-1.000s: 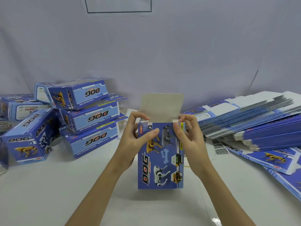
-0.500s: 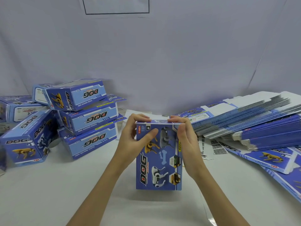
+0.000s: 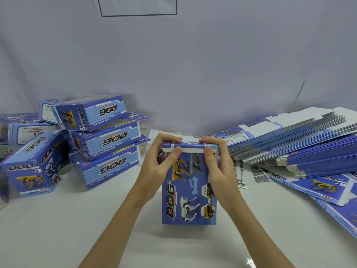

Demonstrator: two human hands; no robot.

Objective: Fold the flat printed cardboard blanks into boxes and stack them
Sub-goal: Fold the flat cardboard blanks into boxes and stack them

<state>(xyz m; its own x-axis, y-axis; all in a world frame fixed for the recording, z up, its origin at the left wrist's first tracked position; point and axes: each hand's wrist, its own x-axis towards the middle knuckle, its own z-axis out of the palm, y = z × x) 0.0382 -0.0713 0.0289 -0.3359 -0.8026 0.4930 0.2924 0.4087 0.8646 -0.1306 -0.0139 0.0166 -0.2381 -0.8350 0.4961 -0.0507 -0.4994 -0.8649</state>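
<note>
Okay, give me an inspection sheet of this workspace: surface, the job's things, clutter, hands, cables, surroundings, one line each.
Surface: white table, glossy.
Job's things: upright box stands at centre, its top flap folded over, white tuck edge still showing; folded boxes piled at left; flat blanks stacked at right, a few loose ones lying in front of them.
Clutter: barcode label sheets lying between the box and the blanks.
Hands: left hand and right hand both grip the box top, fingers over the flap, thumbs on the front.
Cables: nothing seen.
Surroundings: grey backdrop with a framed sheet at top.
</note>
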